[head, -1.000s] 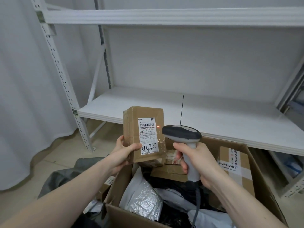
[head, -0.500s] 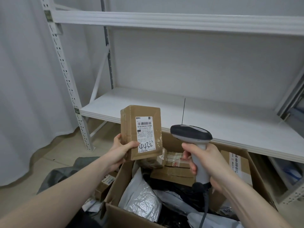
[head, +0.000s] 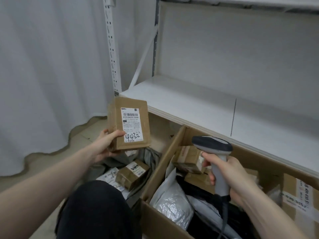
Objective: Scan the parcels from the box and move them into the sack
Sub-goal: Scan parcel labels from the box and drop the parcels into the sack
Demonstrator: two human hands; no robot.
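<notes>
My left hand [head: 105, 145] grips a brown cardboard parcel [head: 129, 125] by its lower left corner, upright, its white label marked "4432" facing me. It hangs above the grey sack [head: 148, 157], which lies open on the floor with a small taped parcel [head: 132, 174] and a white mailer inside. My right hand [head: 227, 176] holds a grey barcode scanner [head: 213, 149] by its handle, head pointing left, over the open cardboard box [head: 165, 163]. The box holds several parcels: brown cartons [head: 188, 159], a silver bubble mailer [head: 174, 204] and dark bags.
A white metal shelf [head: 198, 107] runs behind the box, its slotted upright [head: 112, 49] at the left. A white curtain [head: 48, 75] hangs to the floor on the left. My dark-trousered knee [head: 96, 209] is at the bottom, beside the box's left wall.
The parcel has swung left, away from the scanner, and now hangs over the sack. The red scan dot seen a second ago is gone. The scanner has dropped lower over the box.
</notes>
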